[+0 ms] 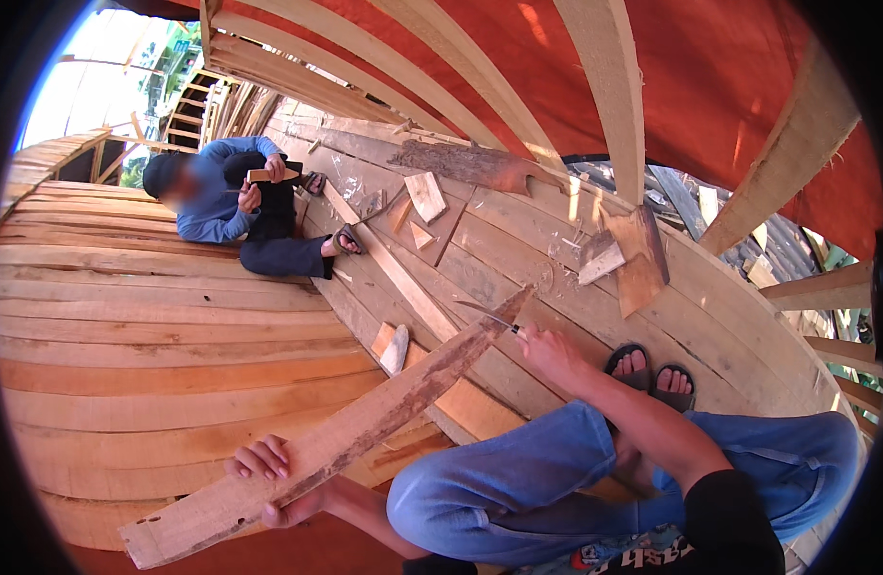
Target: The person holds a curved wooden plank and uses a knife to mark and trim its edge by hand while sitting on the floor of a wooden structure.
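Observation:
A long wooden board (365, 412), with a rough dark edge, slants from the lower left up to the middle of the head view. Near its lower end my left hand (288, 506) is closed around it, fingers over the far side and thumb on the near side. My right hand (552, 356) grips the dark handle of a knife (485, 312) by the board's narrow upper end. The thin blade lies across that end, pointing left; whether it cuts into the wood I cannot tell.
A co-worker (211, 192) sits at the upper left, holding a small block. Offcuts (425, 197) and shavings litter the plank floor (739, 355). A long batten (394, 268) lies beyond my board. Curved ribs (604, 86) rise before a red tarp (710, 86); a planked side (154, 335) stands left.

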`<state>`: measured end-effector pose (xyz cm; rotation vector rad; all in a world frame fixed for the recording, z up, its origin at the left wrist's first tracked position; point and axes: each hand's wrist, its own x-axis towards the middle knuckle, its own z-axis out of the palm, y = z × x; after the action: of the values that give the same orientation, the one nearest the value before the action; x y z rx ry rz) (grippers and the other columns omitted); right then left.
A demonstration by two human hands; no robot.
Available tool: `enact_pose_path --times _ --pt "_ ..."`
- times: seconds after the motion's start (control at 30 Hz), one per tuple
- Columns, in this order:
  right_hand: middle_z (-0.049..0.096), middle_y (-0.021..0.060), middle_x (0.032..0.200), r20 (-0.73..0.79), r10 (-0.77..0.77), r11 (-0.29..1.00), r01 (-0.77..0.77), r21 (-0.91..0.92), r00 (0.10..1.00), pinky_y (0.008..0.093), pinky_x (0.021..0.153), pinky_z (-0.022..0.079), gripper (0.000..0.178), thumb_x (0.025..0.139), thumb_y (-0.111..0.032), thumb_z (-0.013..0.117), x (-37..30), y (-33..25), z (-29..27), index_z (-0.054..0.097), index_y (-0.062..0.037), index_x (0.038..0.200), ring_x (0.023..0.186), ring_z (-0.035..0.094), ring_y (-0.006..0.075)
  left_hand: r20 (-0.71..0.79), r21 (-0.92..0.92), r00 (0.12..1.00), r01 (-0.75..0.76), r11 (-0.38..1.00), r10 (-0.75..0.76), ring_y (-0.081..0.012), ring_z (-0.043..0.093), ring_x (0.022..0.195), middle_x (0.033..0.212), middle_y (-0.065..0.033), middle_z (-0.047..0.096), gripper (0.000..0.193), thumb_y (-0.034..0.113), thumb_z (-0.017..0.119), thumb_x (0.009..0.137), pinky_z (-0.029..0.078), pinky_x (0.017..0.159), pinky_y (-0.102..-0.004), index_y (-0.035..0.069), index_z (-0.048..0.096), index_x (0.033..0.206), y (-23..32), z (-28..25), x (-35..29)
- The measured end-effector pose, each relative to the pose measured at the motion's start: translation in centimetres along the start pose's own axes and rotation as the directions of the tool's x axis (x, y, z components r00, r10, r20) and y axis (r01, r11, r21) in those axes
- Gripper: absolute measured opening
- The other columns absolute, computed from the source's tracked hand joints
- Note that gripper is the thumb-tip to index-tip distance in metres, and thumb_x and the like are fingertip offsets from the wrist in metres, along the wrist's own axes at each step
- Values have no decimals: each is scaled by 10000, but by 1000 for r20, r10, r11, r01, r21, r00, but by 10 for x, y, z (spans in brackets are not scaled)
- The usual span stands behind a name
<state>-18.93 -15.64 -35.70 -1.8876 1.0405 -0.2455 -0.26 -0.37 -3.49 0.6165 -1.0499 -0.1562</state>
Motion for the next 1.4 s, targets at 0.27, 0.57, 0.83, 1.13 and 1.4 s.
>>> enact_pose_path --times 0.27,0.57,0.83,1.13,1.4 --pt "644 275 733 50 -43 999 42 8 998 522 625 526 399 970 -327 476 -5 -16 0 514 69 977 703 654 441 51 -11 999 9 1000 -9 -139 410 595 747 -38 388 414 201 671 657 343 600 -270 31 429 947 4 -6 -1" --pt "647 285 770 58 -32 999 32 -1 998 549 656 517 376 976 -331 458 -6 -7 -9 513 41 983 729 647 461 46 -15 999 15 1000 -15 -140 408 598 748 -39 386 417 200 671 660 338 599 -279 31 427 953 4 -4 -2" --pt "648 279 763 69 -98 995 97 24 993 550 641 516 363 978 -320 454 -14 -15 -8 504 39 997 705 648 454 57 -18 998 15 1000 -14 -138 408 604 747 -37 384 416 205 668 666 340 606 -279 33 423 956 4 -5 -1" --pt "647 268 743 99 -91 996 92 -7 991 534 634 517 366 973 -324 457 -7 -13 -8 505 38 992 697 656 436 -8 15 1000 3 1000 -3 -129 410 569 723 -27 391 432 193 690 637 347 590 -257 56 409 936 3 2 -2" --pt "639 288 747 75 6 995 -13 98 997 537 644 521 377 975 -314 442 -3 11 0 509 55 1013 721 651 448 -6 9 1000 2 1000 -1 -126 413 566 721 -28 395 434 182 689 626 346 588 -253 57 401 925 2 5 -2"
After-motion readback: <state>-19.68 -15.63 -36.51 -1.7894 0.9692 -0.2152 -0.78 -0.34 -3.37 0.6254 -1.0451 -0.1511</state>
